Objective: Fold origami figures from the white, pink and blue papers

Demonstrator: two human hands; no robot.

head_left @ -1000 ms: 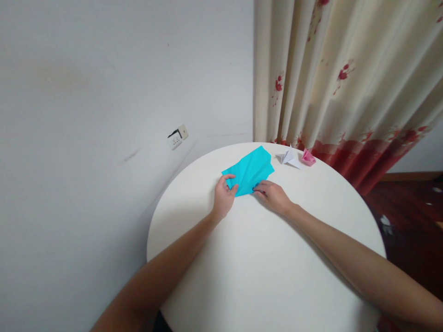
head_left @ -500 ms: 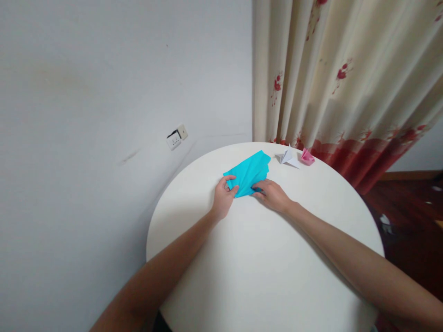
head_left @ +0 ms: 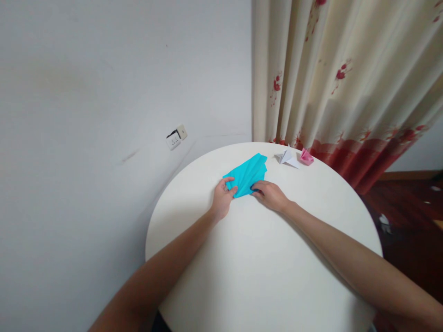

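A creased sheet of bright blue paper [head_left: 247,174] lies tilted over the far part of the white round table [head_left: 263,258], with pleat-like folds running across it. My left hand [head_left: 222,193] grips its left end, thumb on the near side and fingers at the upper left corner. At the paper's near right edge, my right hand [head_left: 270,193] pinches it between thumb and fingers. The right fingertips are partly hidden by the paper.
Beyond my right hand, a folded white paper piece [head_left: 286,157] and a small folded pink paper piece [head_left: 306,157] stand near the table's far edge. A wall with a socket [head_left: 173,140] rises at the left; a floral curtain [head_left: 346,92] hangs behind.
The far edge of the blue paper has dropped slightly toward me, and its right corner has drawn in a little. Both hands keep their hold in nearly the same place.
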